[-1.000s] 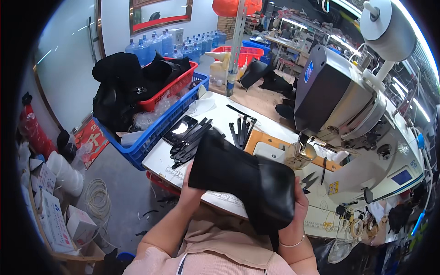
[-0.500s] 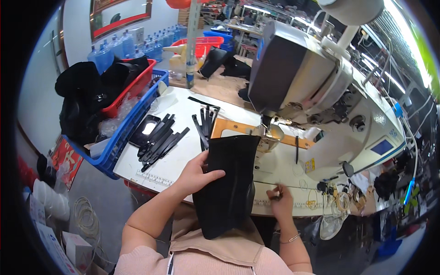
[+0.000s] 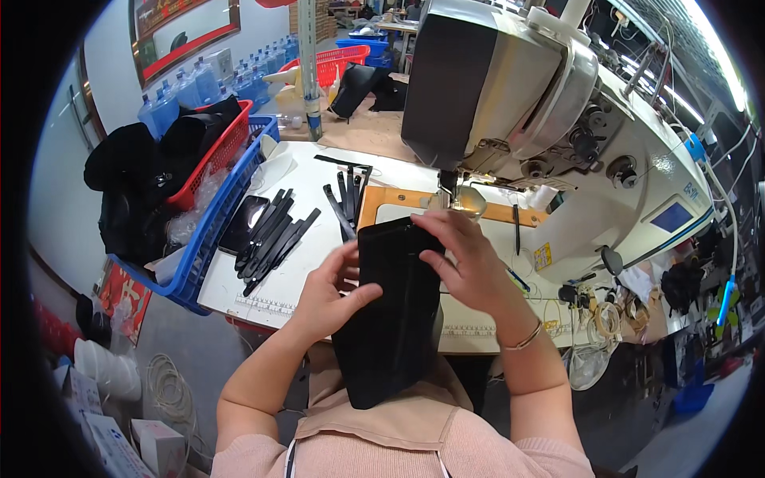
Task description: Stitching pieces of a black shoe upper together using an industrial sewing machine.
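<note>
A dark, boot-shaft-shaped black leather-like piece (image 3: 390, 311) stands tilted between my hands, its lower end against my apron (image 3: 374, 426). My left hand (image 3: 331, 291) grips its left edge, thumb across the front and fingers behind. Pinching the upper right corner is my right hand (image 3: 466, 259), thumb on the front face. Just beyond that top edge is the needle area of a sewing machine (image 3: 542, 88). Several black strips (image 3: 279, 243) lie in a pile left of my left hand, beside a phone (image 3: 243, 223). More short black strips (image 3: 347, 195) lie behind the held piece.
A blue crate (image 3: 195, 263) and a red basket (image 3: 215, 147) with black goods stand at the table's left. A metal post (image 3: 309, 72) rises behind. A pen (image 3: 518, 279) and thread coils (image 3: 594, 323) lie to the right. Blue water bottles (image 3: 187, 92) line the back wall.
My right hand has come up from the table's front edge to the top right corner of the black piece. My left hand stays on its left edge. The whole view has shifted slightly.
</note>
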`<control>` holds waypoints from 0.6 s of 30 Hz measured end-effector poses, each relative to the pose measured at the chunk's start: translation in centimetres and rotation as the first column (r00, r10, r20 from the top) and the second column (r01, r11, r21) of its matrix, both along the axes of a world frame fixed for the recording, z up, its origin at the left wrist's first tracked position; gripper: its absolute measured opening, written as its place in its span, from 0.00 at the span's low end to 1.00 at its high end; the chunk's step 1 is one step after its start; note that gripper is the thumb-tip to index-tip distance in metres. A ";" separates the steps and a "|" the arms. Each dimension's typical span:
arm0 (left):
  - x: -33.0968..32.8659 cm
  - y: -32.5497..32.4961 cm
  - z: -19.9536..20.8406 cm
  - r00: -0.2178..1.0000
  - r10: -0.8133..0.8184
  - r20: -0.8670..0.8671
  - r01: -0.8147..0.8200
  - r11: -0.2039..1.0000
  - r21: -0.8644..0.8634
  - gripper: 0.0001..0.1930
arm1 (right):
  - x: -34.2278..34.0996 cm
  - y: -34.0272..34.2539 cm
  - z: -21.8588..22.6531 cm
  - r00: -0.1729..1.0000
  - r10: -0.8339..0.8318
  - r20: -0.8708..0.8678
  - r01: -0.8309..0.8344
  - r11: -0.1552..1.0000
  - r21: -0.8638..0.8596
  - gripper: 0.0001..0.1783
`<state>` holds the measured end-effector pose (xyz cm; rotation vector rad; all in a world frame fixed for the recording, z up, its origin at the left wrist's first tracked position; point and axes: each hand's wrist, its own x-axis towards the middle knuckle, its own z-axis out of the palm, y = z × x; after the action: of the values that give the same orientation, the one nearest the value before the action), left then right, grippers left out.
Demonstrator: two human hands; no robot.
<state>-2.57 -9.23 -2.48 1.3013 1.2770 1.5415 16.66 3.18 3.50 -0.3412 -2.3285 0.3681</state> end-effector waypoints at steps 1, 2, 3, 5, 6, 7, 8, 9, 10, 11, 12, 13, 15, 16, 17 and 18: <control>0.0 0.4 0.3 1.000 0.030 -0.008 -0.030 0.996 0.079 0.32 | 0.0 0.4 0.3 0.999 0.041 0.005 -0.041 0.997 -0.062 0.26; 0.0 0.7 0.9 0.995 0.067 -0.080 -0.050 0.977 0.206 0.30 | 0.2 0.5 0.5 0.999 0.040 0.006 -0.040 0.997 -0.067 0.26; -0.6 1.5 1.5 0.951 0.109 -0.288 -0.016 0.951 0.308 0.27 | 0.3 0.6 0.7 0.998 0.050 0.026 -0.047 0.990 -0.132 0.27; -1.2 2.7 3.1 0.798 0.138 -0.586 0.091 0.935 0.343 0.18 | 0.6 0.2 0.9 0.996 0.086 -0.005 -0.084 0.964 -0.254 0.27; -1.7 3.6 3.2 0.853 0.018 -0.521 0.164 0.939 0.301 0.17 | 0.6 -0.1 1.0 0.995 0.096 -0.002 -0.093 0.962 -0.258 0.27; -1.9 4.6 3.3 0.890 -0.113 -0.441 0.250 0.930 0.268 0.15 | 0.8 -0.1 1.0 0.996 0.089 -0.019 -0.091 0.959 -0.269 0.27; -1.6 4.7 3.6 0.950 -0.300 -0.082 0.305 0.950 0.063 0.09 | 1.0 -0.1 0.9 0.996 0.082 -0.037 -0.089 0.956 -0.279 0.28; -1.3 4.7 4.2 0.950 -0.303 -0.079 0.308 0.949 0.061 0.09 | 1.1 -0.1 0.8 0.996 0.079 -0.036 -0.086 0.956 -0.282 0.28; -1.0 4.8 4.7 0.943 -0.329 0.044 0.330 0.944 0.002 0.08 | 1.2 -0.1 0.7 0.996 0.074 -0.046 -0.085 0.945 -0.316 0.28; -0.8 4.8 4.9 0.924 -0.343 0.168 0.356 0.933 -0.056 0.07 | 1.3 -0.1 0.6 0.996 0.069 -0.058 -0.085 0.933 -0.349 0.28; -0.7 4.9 4.7 0.909 -0.356 0.217 0.372 0.927 -0.041 0.05 | 1.4 -0.1 0.5 0.996 0.063 -0.059 -0.079 0.933 -0.350 0.28; -0.7 5.0 4.6 0.907 -0.361 0.216 0.378 0.925 -0.043 0.05 | 1.5 0.0 0.4 0.996 0.071 -0.056 -0.085 0.945 -0.316 0.27; -0.6 5.0 4.4 0.907 -0.352 0.232 0.373 0.926 -0.054 0.04 | 1.5 0.1 0.4 0.995 0.078 -0.055 -0.090 0.954 -0.285 0.27; -0.7 5.0 4.3 0.907 -0.352 0.232 0.374 0.926 -0.057 0.04 | 1.5 0.1 0.5 0.995 0.080 -0.060 -0.094 0.956 -0.279 0.27; -0.8 5.1 4.1 0.917 -0.341 0.208 0.358 0.933 -0.049 0.04 | 1.5 0.0 0.6 0.994 0.082 -0.066 -0.097 0.957 -0.273 0.27; -0.8 5.1 4.0 0.927 -0.328 0.183 0.341 0.939 -0.040 0.04 | 1.6 0.1 0.5 0.994 0.082 -0.069 -0.098 0.957 -0.274 0.27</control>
<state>-3.40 -4.08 1.50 1.2362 0.9346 1.3217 18.22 3.27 4.02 -0.3542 -2.2433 0.7442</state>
